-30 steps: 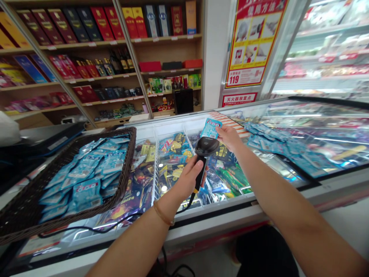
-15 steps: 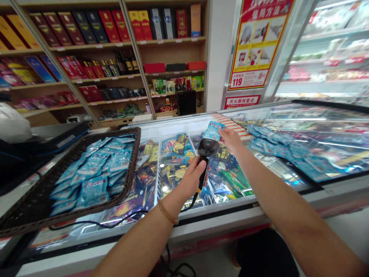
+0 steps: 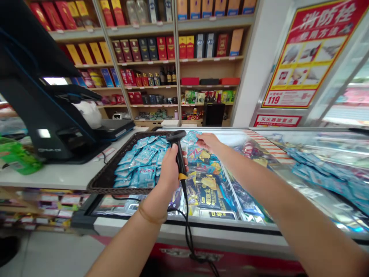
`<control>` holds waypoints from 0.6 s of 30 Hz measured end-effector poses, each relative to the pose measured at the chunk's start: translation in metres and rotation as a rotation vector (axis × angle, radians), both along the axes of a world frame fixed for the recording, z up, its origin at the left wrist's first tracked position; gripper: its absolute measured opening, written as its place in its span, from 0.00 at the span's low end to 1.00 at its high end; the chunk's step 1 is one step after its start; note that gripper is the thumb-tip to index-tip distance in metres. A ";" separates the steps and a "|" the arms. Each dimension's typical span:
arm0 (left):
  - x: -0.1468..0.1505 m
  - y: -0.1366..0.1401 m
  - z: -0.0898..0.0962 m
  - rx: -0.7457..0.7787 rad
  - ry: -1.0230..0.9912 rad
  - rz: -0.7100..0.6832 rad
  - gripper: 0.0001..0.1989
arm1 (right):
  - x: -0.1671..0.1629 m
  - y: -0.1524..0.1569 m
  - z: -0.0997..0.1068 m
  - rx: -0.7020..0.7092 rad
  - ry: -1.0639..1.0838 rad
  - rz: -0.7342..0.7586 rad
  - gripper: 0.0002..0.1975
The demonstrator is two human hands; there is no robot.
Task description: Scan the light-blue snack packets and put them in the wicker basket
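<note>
One packet (image 3: 191,137), one scanner (image 3: 180,156): both now nearer the basket (image 3: 121,190)

Compared with half a second ago, your view has turned left: a black machine (image 3: 62,127), mostly out of view then, now looms on the white counter (image 3: 66,177). Your left hand (image 3: 170,165) has carried the scanner leftward; its head now overlaps the basket's right side in view, where before it was over the middle of the freezer (image 3: 219,229). Your right hand (image 3: 209,141) has come along with the packet, which sits just beyond the scanner head, above the compartment beside the basket. Whether packet and scanner touch, cannot tell.

Fingers: left wrapped round the scanner's grip, thumb up along it; right pinched narrow on the packet's right edge.

Materials: packet flat, light blue, shiny, blurred. Scanner dark, with rounded head and yellow band low on the grip; black cable (image 3: 188,227) hangs past the freezer's pale front edge. Basket dark brown, woven, heaped with similar blue packets (image 3: 144,154). More loose packets (image 3: 325,179) lie overlapping on the freezer top, right. Thin tan bracelet (image 3: 151,216) rings your left wrist.
</note>
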State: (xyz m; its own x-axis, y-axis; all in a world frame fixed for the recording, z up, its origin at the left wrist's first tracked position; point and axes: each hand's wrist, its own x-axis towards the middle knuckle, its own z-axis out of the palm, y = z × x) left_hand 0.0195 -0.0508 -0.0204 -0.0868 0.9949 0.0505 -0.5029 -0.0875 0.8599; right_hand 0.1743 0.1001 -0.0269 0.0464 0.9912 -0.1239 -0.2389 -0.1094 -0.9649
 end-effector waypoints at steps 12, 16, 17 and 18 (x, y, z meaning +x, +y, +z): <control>-0.042 -0.008 -0.016 -0.075 0.022 0.020 0.25 | -0.111 0.026 0.012 0.020 0.081 0.232 0.06; -0.024 -0.004 -0.020 -0.070 0.025 -0.007 0.25 | -0.064 0.020 -0.003 0.062 0.073 0.194 0.06; -0.018 -0.003 -0.020 -0.063 0.025 -0.020 0.24 | -0.047 0.018 -0.008 0.073 0.054 0.161 0.06; -0.010 -0.002 -0.020 -0.054 0.027 -0.036 0.24 | -0.029 0.016 -0.013 0.084 0.026 0.119 0.05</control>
